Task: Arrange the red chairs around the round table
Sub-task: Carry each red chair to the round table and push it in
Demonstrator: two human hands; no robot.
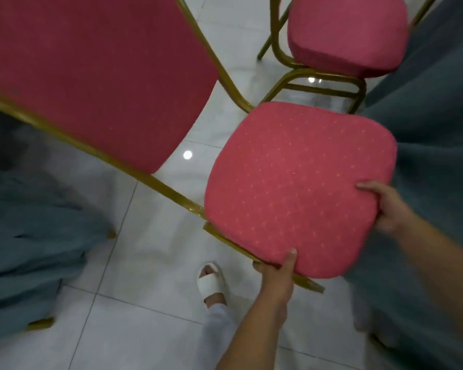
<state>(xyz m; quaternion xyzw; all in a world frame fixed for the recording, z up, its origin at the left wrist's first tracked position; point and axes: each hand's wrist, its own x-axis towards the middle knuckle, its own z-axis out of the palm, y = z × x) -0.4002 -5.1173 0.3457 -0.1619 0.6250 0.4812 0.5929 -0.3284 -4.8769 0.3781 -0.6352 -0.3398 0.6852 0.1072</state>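
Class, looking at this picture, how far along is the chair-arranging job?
Looks done: one red chair stands beside the grey tablecloth. In hand: left hand and right hand grip the seat of a second chair. Left: setting this one in place; any further chairs are out of view.

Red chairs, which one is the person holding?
The nearer red chair: the left hand and right hand both grip the edge of its seat. The other red chair stands farther off, untouched.

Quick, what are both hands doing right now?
Left hand: gripping the red chair seat, thumb on top.
Right hand: gripping the same seat's edge.
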